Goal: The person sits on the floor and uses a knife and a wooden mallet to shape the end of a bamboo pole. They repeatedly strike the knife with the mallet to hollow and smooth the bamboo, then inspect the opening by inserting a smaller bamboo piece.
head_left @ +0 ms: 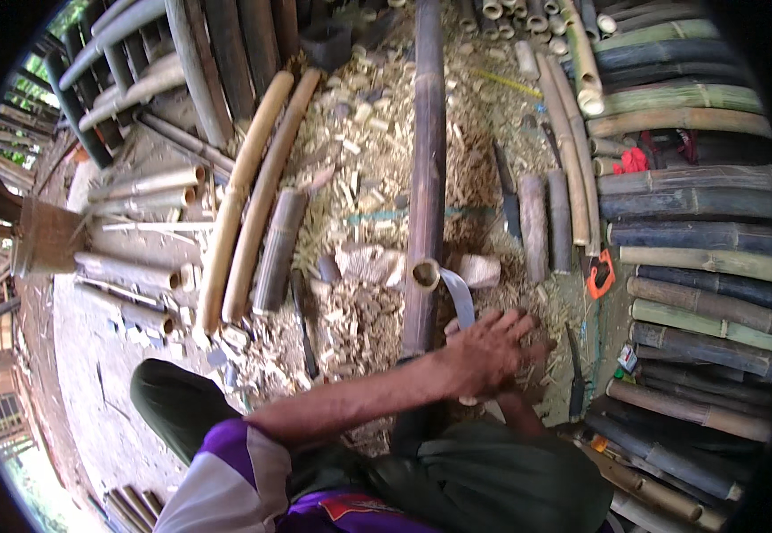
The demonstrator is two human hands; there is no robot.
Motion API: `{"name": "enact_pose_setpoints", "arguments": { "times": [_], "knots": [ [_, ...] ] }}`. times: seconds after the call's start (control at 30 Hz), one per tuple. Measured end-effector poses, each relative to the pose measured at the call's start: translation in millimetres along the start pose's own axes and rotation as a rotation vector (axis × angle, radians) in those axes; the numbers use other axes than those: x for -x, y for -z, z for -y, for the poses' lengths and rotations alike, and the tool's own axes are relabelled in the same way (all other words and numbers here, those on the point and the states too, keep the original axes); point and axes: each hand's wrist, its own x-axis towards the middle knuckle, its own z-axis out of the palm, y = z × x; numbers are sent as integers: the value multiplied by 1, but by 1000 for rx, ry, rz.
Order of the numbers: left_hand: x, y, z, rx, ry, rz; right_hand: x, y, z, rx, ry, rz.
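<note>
1. Running up the middle of the head view, a dark bamboo pole lies in front of the seated person, its near part passing behind the left forearm. A round, pale-rimmed opening shows in its upper side.
2. The left hand crosses to the right with its fingers loosely spread, above the mostly hidden right hand. A curved blade emerges beside them toward the opening; its handle is covered, so which hand grasps it cannot be told.
3. The pole should handle as stiff and hollow, fairly light for its length but awkward to balance. Its smooth skin may slip or roll; a full-palm hold around the shaft, clear of the opening and blade, looks best.
4. A pale, rough-faced block shows close beside the pole. Curled, brittle-looking shavings carpet the ground.
5. To the left lie two slender, honey-coloured bamboo lengths, gently bowed in this fisheye view; to the right, jointed bamboo stems are stacked, dark, tan and green.
</note>
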Motion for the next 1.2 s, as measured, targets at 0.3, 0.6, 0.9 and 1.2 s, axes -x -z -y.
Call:
{"name": "enact_pose_setpoints", "arguments": {
  "times": [0.3, 0.6, 0.9, 1.2],
  "knots": [
    [-37, -1, 83, 24, 171, 666, -26, -25, 46, 616, -48, -41],
    [-29, 18, 102, 435, 279, -177, -69, 3, 207, 1321, 392, 280],
    [-8, 15, 107, 604, 555, -1075, -150, -67, 258, 1979, 873, 482],
    [-24, -6, 63, 538, 643, -681, -101, -16, 252, 1676, 634, 640]
  ]
}}
